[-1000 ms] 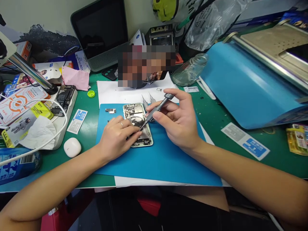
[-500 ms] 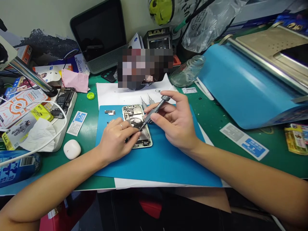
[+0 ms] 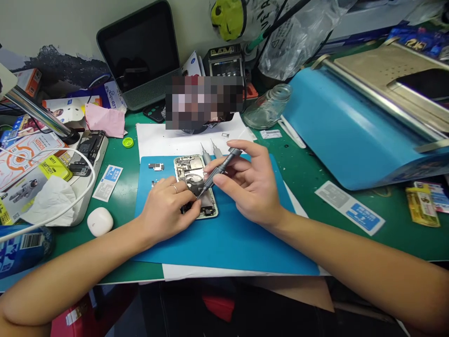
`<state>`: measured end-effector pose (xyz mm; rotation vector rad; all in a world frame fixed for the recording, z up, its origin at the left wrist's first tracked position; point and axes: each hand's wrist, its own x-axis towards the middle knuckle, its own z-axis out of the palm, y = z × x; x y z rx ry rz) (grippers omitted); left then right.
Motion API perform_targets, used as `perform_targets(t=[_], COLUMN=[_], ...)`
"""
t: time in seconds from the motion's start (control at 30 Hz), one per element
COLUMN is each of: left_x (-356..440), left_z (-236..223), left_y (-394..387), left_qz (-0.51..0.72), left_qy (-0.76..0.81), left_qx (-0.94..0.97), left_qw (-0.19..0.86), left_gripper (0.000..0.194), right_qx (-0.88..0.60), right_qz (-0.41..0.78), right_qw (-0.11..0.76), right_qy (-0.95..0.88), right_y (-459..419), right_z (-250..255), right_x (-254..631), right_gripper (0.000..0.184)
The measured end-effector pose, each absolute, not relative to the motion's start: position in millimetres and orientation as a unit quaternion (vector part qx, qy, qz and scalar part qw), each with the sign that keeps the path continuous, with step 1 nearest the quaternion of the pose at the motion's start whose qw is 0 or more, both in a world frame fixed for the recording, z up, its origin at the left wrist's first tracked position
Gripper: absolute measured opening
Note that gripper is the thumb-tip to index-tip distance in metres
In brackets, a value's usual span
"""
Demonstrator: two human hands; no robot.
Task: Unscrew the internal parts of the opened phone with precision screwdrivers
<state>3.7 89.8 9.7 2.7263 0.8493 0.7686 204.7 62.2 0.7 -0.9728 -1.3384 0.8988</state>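
Observation:
An opened smartphone (image 3: 189, 164) with its inner parts bare lies on the blue mat (image 3: 224, 248). My left hand (image 3: 170, 203) reaches over its left edge, thumb and forefinger pinched close at the screwdriver's tip; whatever is between them is too small to see. In my right hand (image 3: 250, 185) is a slim grey screwdriver (image 3: 219, 171), slanted down to the left with its tip over the phone. Two more grey screwdrivers (image 3: 216, 150) lie behind the phone. Left of it are a small metal-and-black phone part (image 3: 156, 166) and tiny pieces (image 3: 154, 183).
A white earbud case (image 3: 100, 222), a printed card (image 3: 107, 183) and a green cap (image 3: 128, 142) lie to the left. At the back stand a dark-screened display (image 3: 140, 51) and a tilted glass jar (image 3: 267, 107). A large blue-sided machine (image 3: 336, 135) occupies the right.
The view has shifted slightly, moving everything a little left and down. The screwdriver remains in my right hand, its tip still by my left fingertips.

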Motion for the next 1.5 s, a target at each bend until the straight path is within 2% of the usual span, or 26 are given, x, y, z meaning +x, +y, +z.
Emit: perform_targets(t=[1.5], left_x=[5.2], left_z=[9.1], left_y=[90.9], left_qz=[0.253], left_qy=[0.294], left_qx=[0.917], left_qw=[0.087], left_gripper=[0.025], right_qx=[-0.404], right_qz=[0.329], right_qw=[0.603], right_qy=[-0.604], right_y=[62.5], right_z=[-2.0], right_x=[206.6], right_gripper=[0.046])
